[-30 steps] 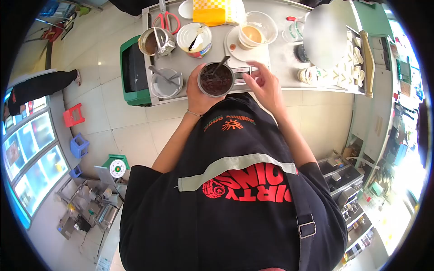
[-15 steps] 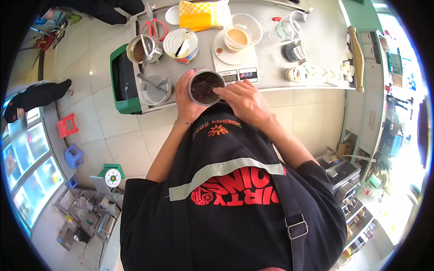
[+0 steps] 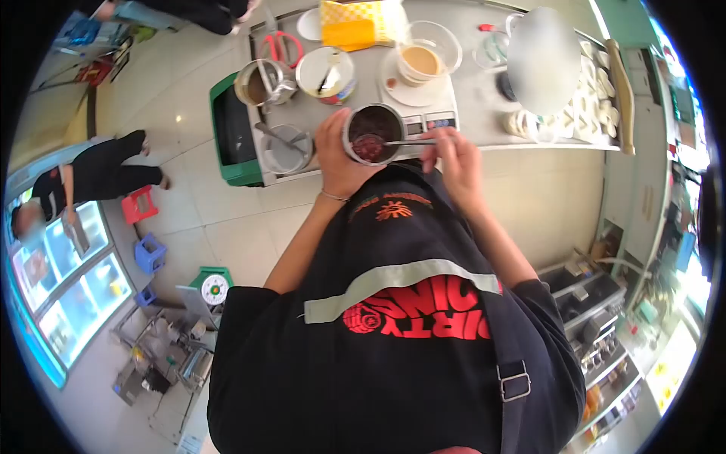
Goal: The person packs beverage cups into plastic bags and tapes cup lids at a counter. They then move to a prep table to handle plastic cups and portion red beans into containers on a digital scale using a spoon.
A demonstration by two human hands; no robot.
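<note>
Head view | open cylindrical silver metal can (image 3: 373, 129) of dark-red contents is being clasped by the left hand (image 3: 338, 155), near the white flat kitchen scale (image 3: 416, 94) | slim grey metal spoon (image 3: 407, 142) (its loaded bowl inside the can) is being pinched at the handle by the right hand (image 3: 458, 163)

The cup (image 3: 401, 123) near the top middle is silver, and the mush (image 3: 368, 147) in it is dark reddish brown. The spoon (image 3: 411, 142) is silver-grey. Above, a packet (image 3: 363, 23) has yellow and white checks and a plain orange-yellow part. The scissors (image 3: 282, 42) have red handles. The tub (image 3: 420, 62) at top middle has light tan stuff in it. The bin (image 3: 240, 175) is green and black. In the middle, the black apron (image 3: 359, 240) has an orange sun and a pale grey band; the black shirt (image 3: 408, 386) has red letters. On the left, one stool (image 3: 139, 205) is red and another stool (image 3: 150, 254) is blue.
</note>
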